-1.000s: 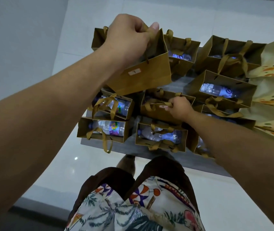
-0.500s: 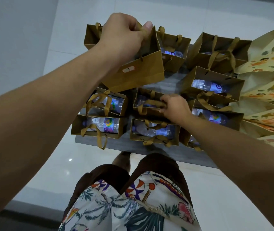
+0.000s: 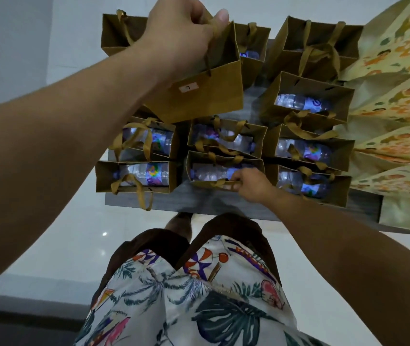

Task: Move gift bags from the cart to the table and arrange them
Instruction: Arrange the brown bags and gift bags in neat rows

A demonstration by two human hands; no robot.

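Bags crowd the grey cart top in rows, standing side against side, most with a water bottle lying inside. A bare grey strip runs along the near edge, and a gap of bare top shows in the middle of the far rows. Yellow patterned bags press against the brown ones on the right. White floor lies open on the left and on the near side.

The left hand, arm stretched forward, is fisted round the ribbon handles of a raised bag, which hangs tilted above the rows with a small white label on its side. The right hand reaches lower, fingers curled round the handle at the near rim of the middle front bag, which sits on the cart.
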